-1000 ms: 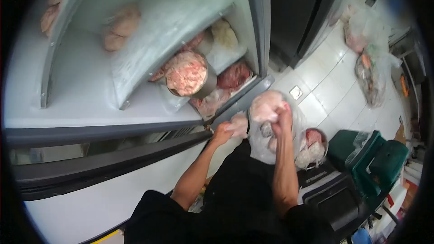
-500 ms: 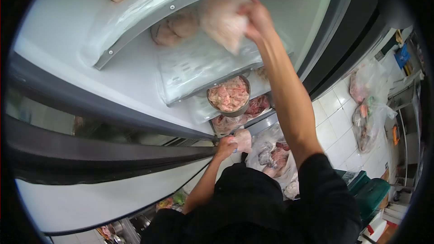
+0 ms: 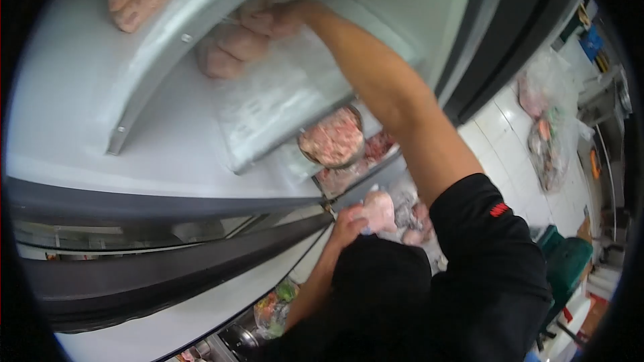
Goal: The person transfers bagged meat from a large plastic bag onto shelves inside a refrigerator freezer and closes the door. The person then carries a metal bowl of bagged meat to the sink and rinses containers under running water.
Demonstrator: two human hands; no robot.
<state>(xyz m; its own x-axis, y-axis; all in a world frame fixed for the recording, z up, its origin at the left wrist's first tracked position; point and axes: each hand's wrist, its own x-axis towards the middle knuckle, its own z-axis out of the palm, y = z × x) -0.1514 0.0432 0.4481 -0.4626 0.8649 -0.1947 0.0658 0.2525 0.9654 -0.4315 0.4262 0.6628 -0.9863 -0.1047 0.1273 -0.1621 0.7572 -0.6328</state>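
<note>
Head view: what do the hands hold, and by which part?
Left hand: a pale meat piece, by one edge. Right hand: at pink lumps on the shelf; its hold cannot be told.

The right hand [image 3: 287, 20], its grip blurred, is at a row of rounded pale pink meat pieces [image 3: 231, 47] on a translucent plastic-covered shelf [image 3: 268, 107]. The left hand [image 3: 347, 225] grasps a smooth pale pink meat lump [image 3: 380, 212]. Chopped pink meat [image 3: 331, 137] fills a round grey metal bowl [image 3: 357, 151].
</note>
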